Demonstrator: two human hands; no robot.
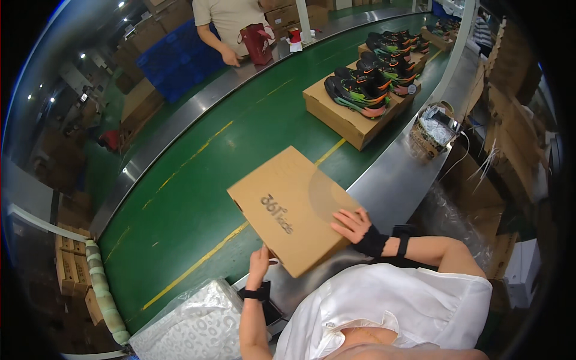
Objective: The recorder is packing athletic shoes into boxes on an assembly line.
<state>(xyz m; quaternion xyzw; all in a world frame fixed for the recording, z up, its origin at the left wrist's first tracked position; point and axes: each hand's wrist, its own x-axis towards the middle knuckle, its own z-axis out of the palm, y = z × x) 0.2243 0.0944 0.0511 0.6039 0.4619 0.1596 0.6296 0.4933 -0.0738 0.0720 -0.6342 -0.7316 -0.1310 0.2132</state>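
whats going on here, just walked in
A person at a green conveyor belt holds a closed brown cardboard shoebox: the right hand lies flat on its lid, the left hand grips its near edge. Further up the belt, dark sneakers sit on another box, and a co-worker handles a red bag.

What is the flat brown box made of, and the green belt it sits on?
The flat brown box looks like matte cardboard: tan, dull, with sharply folded edges. The green conveyor belt seems to be smooth rubber or plastic, since it shows a faint sheen; which one is unclear. Its side rail looks like brushed metal.
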